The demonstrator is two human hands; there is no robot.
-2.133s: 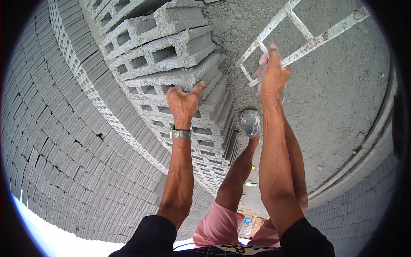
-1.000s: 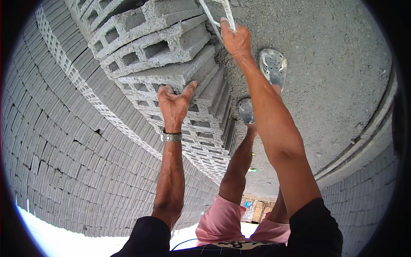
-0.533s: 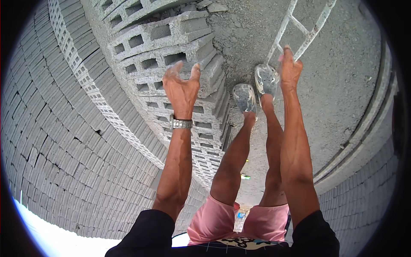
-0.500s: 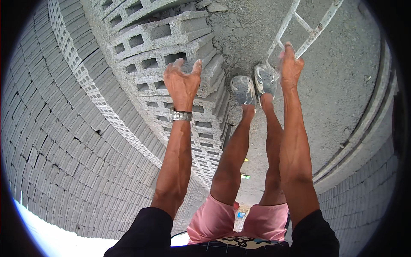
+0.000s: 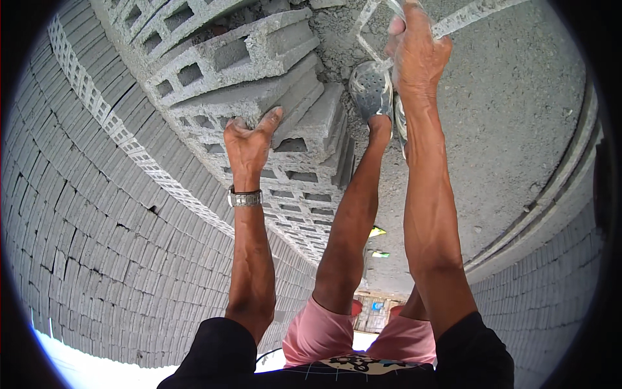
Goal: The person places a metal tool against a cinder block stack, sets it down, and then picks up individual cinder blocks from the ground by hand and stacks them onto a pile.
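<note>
My left hand (image 5: 248, 148), with a metal watch at the wrist, is closed on the near edge of a grey hollow concrete block (image 5: 275, 91). Its thumb lies along the block's smooth side; the other fingertips are partly hidden. That block sits tilted on the stack of hollow blocks (image 5: 304, 146). In my right hand (image 5: 420, 61) is a whitish, dust-covered metal frame (image 5: 476, 19) made of bars. The fingers are wrapped round it near the top of the view, and part of the frame runs out of the picture.
More hollow blocks (image 5: 214, 61) stand beyond my left hand. A tall wall of stacked blocks (image 5: 97, 214) fills the left side. Gritty ground (image 5: 499, 129) lies at right, bordered by a curb-like edge (image 5: 551, 201). My shoe (image 5: 370, 87) is close beside the stack.
My left hand has come nearer and closed on a block, which now lies tilted. My right hand has moved away from me, swinging the metal frame. My feet have shifted.
</note>
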